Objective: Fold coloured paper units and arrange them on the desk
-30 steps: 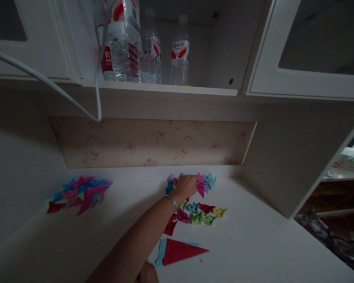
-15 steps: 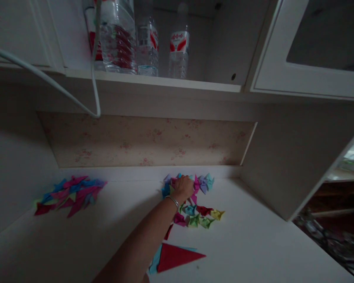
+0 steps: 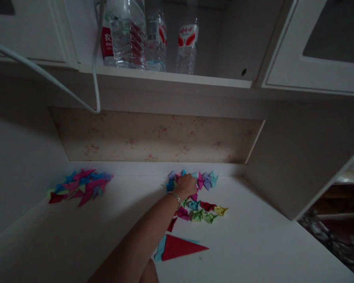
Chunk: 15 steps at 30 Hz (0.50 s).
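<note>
So, far left: a heap of origami pieces (image 3: 81, 186), loosely piled; we'd guess that's the part left. Bottom centre, a bit of skin (image 3: 150, 271); unclear if it's our right hand. Next, a red paper triangle (image 3: 183, 247) over a light-blue sheet (image 3: 159, 250), both nearer us than our left hand (image 3: 186, 186). That hand's palm-down, fingers curled over the back origami row (image 3: 207, 181) — can't tell if it's gripping one. Row continues right; front origami cluster (image 3: 209, 207) nearer us — looks laid out, so roughly mid-job.
</note>
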Each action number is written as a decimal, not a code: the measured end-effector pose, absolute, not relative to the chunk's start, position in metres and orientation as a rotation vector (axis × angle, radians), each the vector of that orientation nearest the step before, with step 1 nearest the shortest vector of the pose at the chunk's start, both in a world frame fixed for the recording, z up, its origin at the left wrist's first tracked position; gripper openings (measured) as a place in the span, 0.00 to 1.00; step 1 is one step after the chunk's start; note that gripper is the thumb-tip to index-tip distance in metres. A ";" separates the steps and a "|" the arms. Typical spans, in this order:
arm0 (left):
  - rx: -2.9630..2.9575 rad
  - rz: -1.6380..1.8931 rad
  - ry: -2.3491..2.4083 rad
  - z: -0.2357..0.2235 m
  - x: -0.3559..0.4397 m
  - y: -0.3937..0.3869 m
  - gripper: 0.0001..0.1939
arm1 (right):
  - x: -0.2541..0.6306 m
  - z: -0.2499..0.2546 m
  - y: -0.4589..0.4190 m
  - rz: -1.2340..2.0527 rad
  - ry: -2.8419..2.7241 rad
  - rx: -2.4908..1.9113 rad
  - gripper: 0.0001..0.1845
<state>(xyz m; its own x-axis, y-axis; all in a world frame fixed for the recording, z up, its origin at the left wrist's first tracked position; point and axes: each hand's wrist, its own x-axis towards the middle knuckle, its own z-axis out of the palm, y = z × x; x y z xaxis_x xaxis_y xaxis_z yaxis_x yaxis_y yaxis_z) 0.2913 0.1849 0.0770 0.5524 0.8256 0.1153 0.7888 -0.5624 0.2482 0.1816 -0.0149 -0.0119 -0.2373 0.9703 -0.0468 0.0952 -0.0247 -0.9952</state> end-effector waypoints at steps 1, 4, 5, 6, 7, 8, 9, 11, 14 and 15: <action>2.598 0.369 1.364 0.080 0.289 0.181 0.08 | 0.179 -0.011 -0.015 1.348 -1.438 -1.187 0.12; 2.541 0.513 1.321 0.090 0.276 0.166 0.10 | 0.172 -0.014 -0.012 1.228 -1.454 -1.220 0.12; 2.525 0.564 1.303 0.093 0.269 0.159 0.11 | 0.170 -0.018 -0.011 1.190 -1.465 -1.233 0.14; 2.510 0.612 1.283 0.096 0.260 0.152 0.12 | 0.168 -0.022 -0.009 1.159 -1.471 -1.245 0.16; 2.501 0.656 1.264 0.098 0.250 0.144 0.13 | 0.167 -0.026 -0.008 1.141 -1.475 -1.253 0.18; 2.481 0.704 1.243 0.098 0.238 0.135 0.13 | 0.166 -0.031 -0.006 1.141 -1.475 -1.255 0.20; 2.454 0.748 1.228 0.098 0.224 0.126 0.13 | 0.166 -0.035 -0.004 1.159 -1.469 -1.257 0.22; 2.228 0.904 1.181 0.095 0.192 0.109 0.11 | 0.166 -0.041 -0.002 1.210 -1.456 -1.247 0.24; 1.750 1.016 1.174 0.082 0.136 0.081 0.11 | 0.169 -0.039 -0.003 1.307 -1.425 -1.210 0.26; 1.666 1.019 1.200 0.075 0.118 0.072 0.11 | 0.169 -0.036 -0.004 1.349 -1.395 -1.194 0.27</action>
<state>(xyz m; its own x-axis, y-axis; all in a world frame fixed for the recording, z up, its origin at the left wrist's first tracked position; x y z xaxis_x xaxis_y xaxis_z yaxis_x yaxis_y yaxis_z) 0.1176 0.0720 0.0753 0.2172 0.9656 0.1430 0.2976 -0.2050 0.9324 0.1695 -0.0044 -0.0358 -0.1970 0.9793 -0.0468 0.0792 -0.0317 -0.9964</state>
